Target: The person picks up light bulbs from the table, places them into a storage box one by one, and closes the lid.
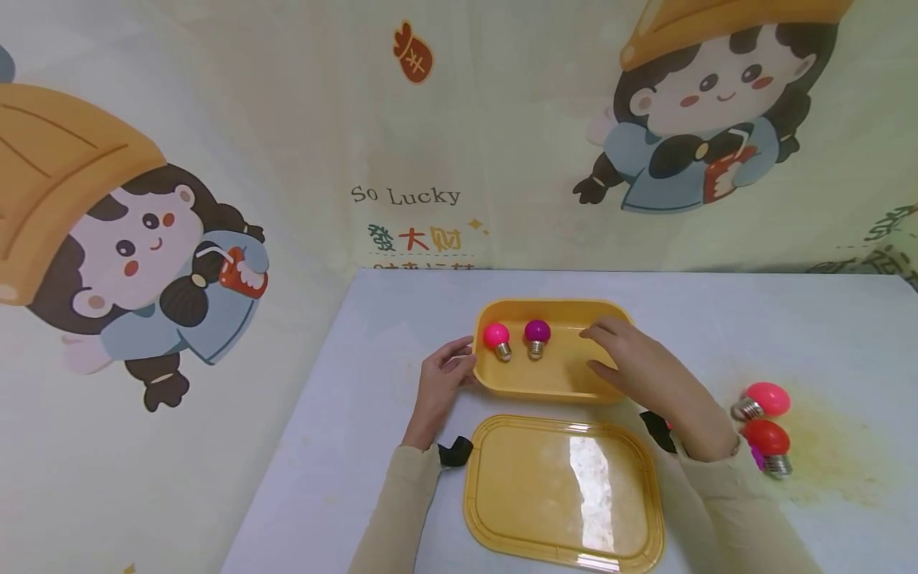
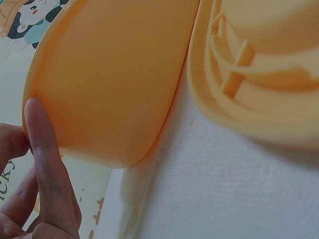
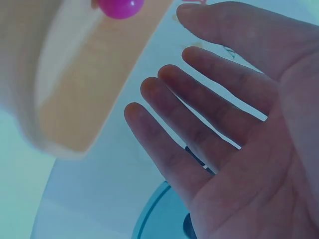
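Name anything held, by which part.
Right hand: nothing. Left hand: fingers touch the yellow container at its left end; whether it's gripped cannot be told.

Wall sheet, head view: "So Lucky" lettering in dark print. Right below it, large characters read "發大财", in green, red and yellow. The next text row was cut off by the tabletop edge, too partial to read. Red emblem higher up bore a pale sign resembling ¥, unsure. Dark writing at far right ran slanted, illegible. Left wrist view caught letters "cky", tilted, on the same sheet.
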Demonstrator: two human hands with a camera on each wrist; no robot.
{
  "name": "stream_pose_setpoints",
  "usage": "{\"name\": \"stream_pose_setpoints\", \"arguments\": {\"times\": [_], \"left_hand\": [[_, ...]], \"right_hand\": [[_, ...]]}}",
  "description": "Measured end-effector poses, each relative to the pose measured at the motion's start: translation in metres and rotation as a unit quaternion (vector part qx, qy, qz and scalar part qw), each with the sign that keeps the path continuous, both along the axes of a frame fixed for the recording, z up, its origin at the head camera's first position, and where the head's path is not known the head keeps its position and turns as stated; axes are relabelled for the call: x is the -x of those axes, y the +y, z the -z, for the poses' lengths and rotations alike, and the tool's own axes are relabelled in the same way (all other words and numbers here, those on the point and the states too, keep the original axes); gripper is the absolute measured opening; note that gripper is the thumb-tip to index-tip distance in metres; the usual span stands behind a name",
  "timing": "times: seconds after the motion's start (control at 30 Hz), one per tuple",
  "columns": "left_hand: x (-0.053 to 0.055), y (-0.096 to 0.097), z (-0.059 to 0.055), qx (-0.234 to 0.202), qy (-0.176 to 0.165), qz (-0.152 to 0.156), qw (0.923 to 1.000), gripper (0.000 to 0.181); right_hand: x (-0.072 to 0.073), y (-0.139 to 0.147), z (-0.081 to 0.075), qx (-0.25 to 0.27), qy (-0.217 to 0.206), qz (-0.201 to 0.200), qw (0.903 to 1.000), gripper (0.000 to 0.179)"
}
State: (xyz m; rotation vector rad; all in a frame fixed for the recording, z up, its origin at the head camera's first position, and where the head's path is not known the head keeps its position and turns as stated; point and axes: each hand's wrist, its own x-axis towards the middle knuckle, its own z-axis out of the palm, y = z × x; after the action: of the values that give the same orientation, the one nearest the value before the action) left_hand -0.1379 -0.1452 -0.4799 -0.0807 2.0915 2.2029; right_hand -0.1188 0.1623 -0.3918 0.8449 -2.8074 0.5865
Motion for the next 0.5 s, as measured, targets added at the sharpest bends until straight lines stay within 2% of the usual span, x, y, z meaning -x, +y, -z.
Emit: {"name": "stream_pose_setpoints", "arguments": {"times": [0.23,0.5], "left_hand": [[0.000,0.000,0.000,-0.007,0.006,0.001,1.0000,0.036],[0.000,0.001,0.001,-0.005,0.006,-0.003,1.0000,0.034]], "right_hand": [[-0.012,0.014,0.000,-0.011,-0.027,0.021,0.9994,0.043],[-0.024,0.029,0.006,-0.012,-0.032,0.035,0.9988,0.042]]}}
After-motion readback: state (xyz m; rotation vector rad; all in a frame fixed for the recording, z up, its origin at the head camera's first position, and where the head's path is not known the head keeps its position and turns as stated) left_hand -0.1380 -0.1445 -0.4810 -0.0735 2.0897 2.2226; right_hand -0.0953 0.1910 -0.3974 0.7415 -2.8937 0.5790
